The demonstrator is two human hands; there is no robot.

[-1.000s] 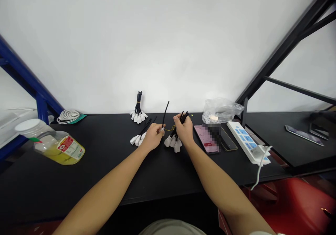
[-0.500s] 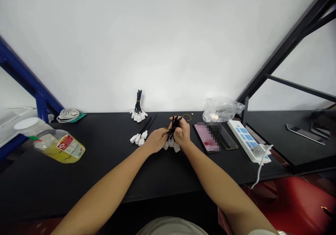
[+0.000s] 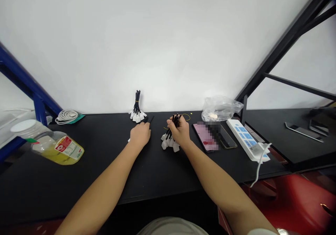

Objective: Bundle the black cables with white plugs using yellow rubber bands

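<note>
My right hand (image 3: 180, 130) grips a bundle of black cables (image 3: 173, 121) near the middle of the black table (image 3: 91, 179), and their white plugs (image 3: 169, 144) hang below it, resting at or just above the tabletop. My left hand (image 3: 140, 135) lies over a smaller group of black cables (image 3: 148, 119), hiding most of it, with only the cable ends and a sliver of white plug showing. A thin yellow wire (image 3: 186, 116) curves just beyond my right hand. A tied upright bundle of cables with white plugs (image 3: 137, 110) stands at the back edge.
To the left lie a tipped jar of yellow liquid (image 3: 59, 147) and a coiled white cable (image 3: 66, 116). To the right are a pixelated phone (image 3: 206, 136), a second phone (image 3: 227, 138), a plastic bag (image 3: 220, 109) and a white power strip (image 3: 244, 139).
My left hand has moved away from my right hand, leftward onto the smaller group of cables. My right hand still holds its bundle, which has shifted slightly left.
</note>
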